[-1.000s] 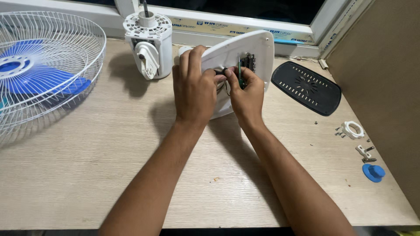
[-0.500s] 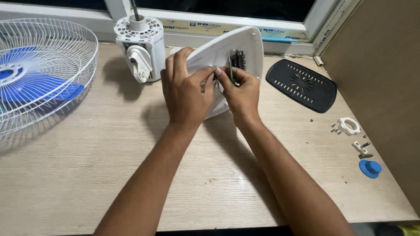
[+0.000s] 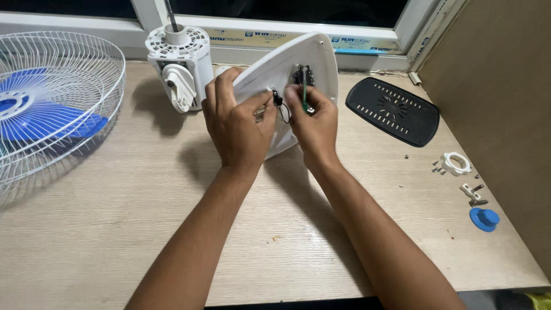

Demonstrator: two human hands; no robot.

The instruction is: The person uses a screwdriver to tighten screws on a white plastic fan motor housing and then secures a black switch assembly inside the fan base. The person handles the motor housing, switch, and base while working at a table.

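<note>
Head view: the white fan base housing [image 3: 298,74] is tipped up on its edge on the wooden table [image 3: 115,241], its underside turned toward the person, much as half a second ago, though both hands have shifted on it. The left hand [image 3: 235,123] is curled around the housing's left edge and its fingertips now pinch a small black part with a looping black wire [image 3: 281,106], where earlier they lay flatter over the opening. The right hand [image 3: 314,123] has its fingers pressed together on a thin green piece [image 3: 304,97] (a small circuit board, by the look of it) just below the black switch block [image 3: 302,74]. So the work has narrowed to the wiring itself. The white motor unit [image 3: 178,63], the wire guard with blue blades [image 3: 51,109] and the black base plate [image 3: 393,110] lie apart, untouched.
</note>
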